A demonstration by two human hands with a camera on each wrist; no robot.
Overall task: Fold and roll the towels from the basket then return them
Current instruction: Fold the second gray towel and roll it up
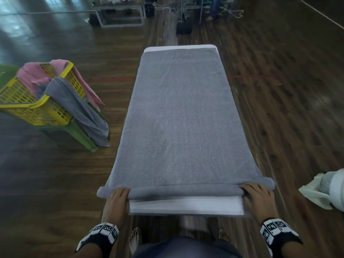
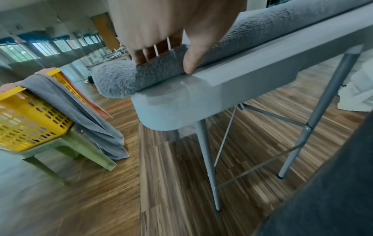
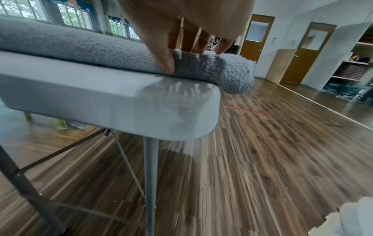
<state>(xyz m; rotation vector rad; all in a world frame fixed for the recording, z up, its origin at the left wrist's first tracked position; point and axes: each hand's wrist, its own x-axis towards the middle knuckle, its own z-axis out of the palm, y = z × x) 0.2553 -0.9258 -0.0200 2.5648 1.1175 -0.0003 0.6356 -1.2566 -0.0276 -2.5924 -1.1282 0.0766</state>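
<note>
A grey towel (image 1: 182, 118) lies flat along a narrow white table (image 1: 186, 204), overhanging both long sides. Its near end is wound into a thin roll (image 1: 184, 190) across the table's width. My left hand (image 1: 119, 195) grips the roll's left end, and the left wrist view shows the fingers (image 2: 145, 55) on top and the thumb (image 2: 191, 63) against its near side. My right hand (image 1: 256, 192) grips the right end the same way, with its thumb (image 3: 165, 62) on the roll (image 3: 212, 68). A yellow basket (image 1: 37, 107) stands on the left.
The basket sits on a green stool (image 1: 78, 133), with a pink towel (image 1: 29, 75) and another grey towel (image 1: 80, 108) draped over its rim. A white fan (image 1: 331, 190) stands on the floor at the right. My bare feet (image 1: 135, 239) are under the table's near edge. More furniture stands at the back of the room.
</note>
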